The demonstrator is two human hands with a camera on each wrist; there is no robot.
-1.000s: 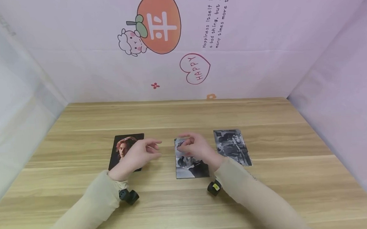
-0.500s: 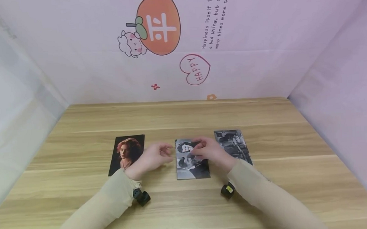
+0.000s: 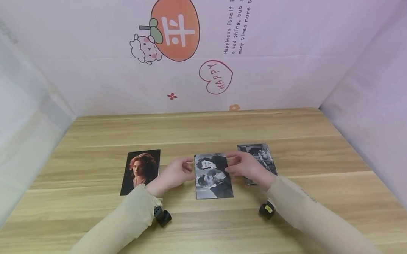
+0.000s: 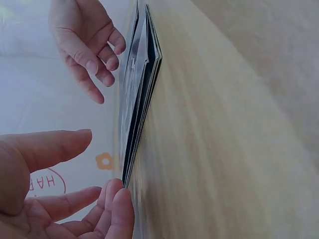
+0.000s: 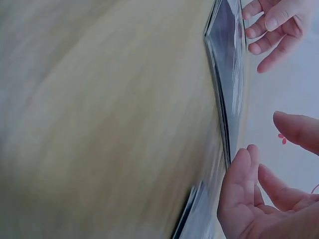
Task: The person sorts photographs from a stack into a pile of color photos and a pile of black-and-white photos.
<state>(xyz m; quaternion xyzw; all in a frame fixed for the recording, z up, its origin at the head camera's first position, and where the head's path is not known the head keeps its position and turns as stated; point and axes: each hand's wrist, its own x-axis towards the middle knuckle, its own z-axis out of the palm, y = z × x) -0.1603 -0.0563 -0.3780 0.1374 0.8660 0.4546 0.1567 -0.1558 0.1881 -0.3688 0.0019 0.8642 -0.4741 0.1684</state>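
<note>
1. Here, a small stack of black-and-white photo cards (image 3: 213,176) lies flat in the middle of the light wooden table (image 3: 207,225). In the left wrist view the stack (image 4: 141,94) shows several thin card edges.
2. The left hand (image 3: 174,174) sits just beside the stack's left edge. Its fingers (image 4: 115,211) are loosely bent and the tips are right at the card edges. It may be touching them, but the blurry view makes that hard to tell. It grips nothing.
3. The right hand (image 3: 245,166) sits just beside the stack's right edge. Its fingers (image 5: 238,179) are loosely bent too, close to the cards, with nothing held.
4. A colour photo card of a person with red hair on a dark background (image 3: 140,171) lies flat to the left of the left hand.
5. A black-and-white photo card (image 3: 264,156) lies to the right, partly under the right hand.
6. A pale pink wall sheet with an orange fruit drawing (image 3: 175,28) stands behind the table.
</note>
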